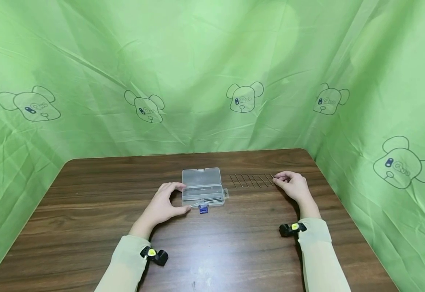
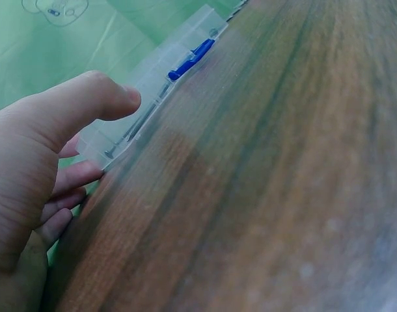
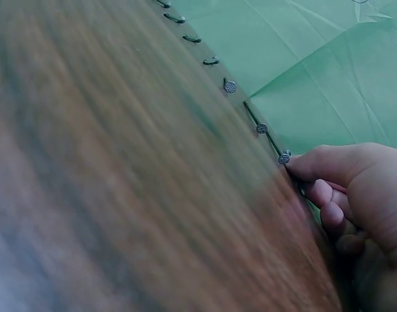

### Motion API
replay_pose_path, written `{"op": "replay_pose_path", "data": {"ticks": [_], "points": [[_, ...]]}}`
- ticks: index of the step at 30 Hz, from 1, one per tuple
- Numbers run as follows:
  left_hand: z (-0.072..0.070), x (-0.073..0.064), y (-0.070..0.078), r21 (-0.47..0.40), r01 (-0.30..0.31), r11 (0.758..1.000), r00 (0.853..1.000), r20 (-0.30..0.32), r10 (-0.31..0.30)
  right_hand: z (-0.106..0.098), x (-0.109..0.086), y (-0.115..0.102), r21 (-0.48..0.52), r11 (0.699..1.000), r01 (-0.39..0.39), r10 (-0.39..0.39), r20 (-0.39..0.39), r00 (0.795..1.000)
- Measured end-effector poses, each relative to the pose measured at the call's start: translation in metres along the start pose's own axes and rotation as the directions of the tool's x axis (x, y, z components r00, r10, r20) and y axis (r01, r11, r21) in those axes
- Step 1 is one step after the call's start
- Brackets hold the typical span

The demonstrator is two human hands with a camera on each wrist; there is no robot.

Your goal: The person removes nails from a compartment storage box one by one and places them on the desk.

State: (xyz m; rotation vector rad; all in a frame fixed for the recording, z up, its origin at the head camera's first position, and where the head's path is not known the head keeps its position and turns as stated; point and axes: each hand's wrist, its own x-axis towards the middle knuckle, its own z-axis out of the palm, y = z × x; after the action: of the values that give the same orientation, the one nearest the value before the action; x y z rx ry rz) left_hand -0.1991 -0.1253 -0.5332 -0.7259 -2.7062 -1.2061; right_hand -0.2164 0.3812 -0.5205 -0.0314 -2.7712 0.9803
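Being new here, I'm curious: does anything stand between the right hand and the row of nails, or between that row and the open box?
Nothing visible blocks the right hand: its fingers touch the end nail. Between the row of nails and the open box is tabletop, with only the box's tab jutting in.

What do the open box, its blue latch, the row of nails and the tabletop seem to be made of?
Open box: likely clear, slightly cloudy plastic; nails inside show through its wall.
Blue latch: opaque, evenly coloured, probably plastic.
Row of nails: probably steel; the heads look grey and cross-hatched.
Tabletop: brown grain with glare, so varnished wood or laminate; I can't tell which.
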Motion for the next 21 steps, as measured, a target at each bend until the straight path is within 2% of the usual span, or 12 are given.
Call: {"op": "replay_pose_path", "data": {"ticks": [5,12,21], "points": [[-0.0002,0.0003,0.0005,0.005,0.020,1.000,1.000,0.009,-0.020,0.0008,-0.0008,-0.0005,0.001,1.000,-0.006,0.006,-0.014,1.000],[-0.0021,-0.0003,0.0016,0.002,0.001,1.000,1.000,0.001,-0.001,0.0008,-0.0001,-0.0022,0.008,1.000,-0.005,0.005,-0.012,1.000],[-0.0026,-0.0003,0.0028,0.018,0.027,0.999,0.999,0.022,-0.027,-0.0018,-0.0022,-0.0034,0.017,1.000,-0.016,0.016,0.001,1.000]]}}
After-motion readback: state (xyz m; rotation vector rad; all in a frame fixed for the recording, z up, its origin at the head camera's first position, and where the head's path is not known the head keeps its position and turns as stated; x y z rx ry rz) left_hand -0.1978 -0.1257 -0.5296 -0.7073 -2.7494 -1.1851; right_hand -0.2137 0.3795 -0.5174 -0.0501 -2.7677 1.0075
